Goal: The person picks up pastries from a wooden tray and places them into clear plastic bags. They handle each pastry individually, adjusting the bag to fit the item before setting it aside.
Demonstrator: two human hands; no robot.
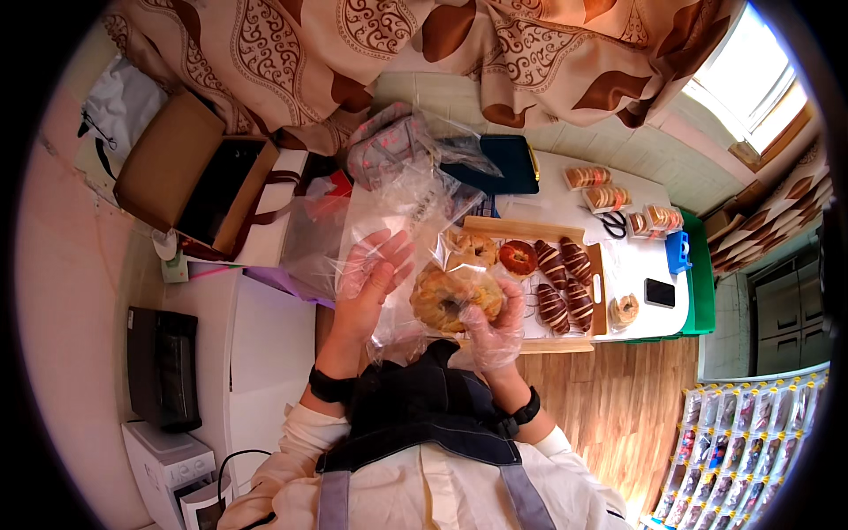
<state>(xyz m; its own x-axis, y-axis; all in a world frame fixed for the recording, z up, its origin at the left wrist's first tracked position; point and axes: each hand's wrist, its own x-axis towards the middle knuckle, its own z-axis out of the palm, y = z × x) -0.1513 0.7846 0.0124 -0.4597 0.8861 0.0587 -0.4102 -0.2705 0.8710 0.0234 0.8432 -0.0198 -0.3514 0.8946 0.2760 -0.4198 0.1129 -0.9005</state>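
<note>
My right hand (pixel 497 324), in a clear plastic glove, grips a pale bagel-shaped bread ring (pixel 450 298) at its right side. Clear plastic film lies over and around the ring. Left of it is my left hand (pixel 376 268), palm up with the fingers apart and clear plastic about it; it grips nothing that I can make out. Just beyond the ring, a wooden tray (pixel 599 291) bears another pale bread ring (pixel 478 248), a reddish-brown ring (pixel 518 258) and several striped chocolate croissants (pixel 553 308). Crumpled clear bags (pixel 414 199) lie beyond my left hand.
Packaged baked goods (pixel 606 197), black scissors (pixel 614 225), a blue tape dispenser (pixel 678 252), a phone (pixel 660 293) and a wrapped ring (pixel 625 309) lie on the table's right. A dark tray (pixel 497 165) and a patterned bag (pixel 387 146) stand behind. An open cardboard box (pixel 248 179) is at left.
</note>
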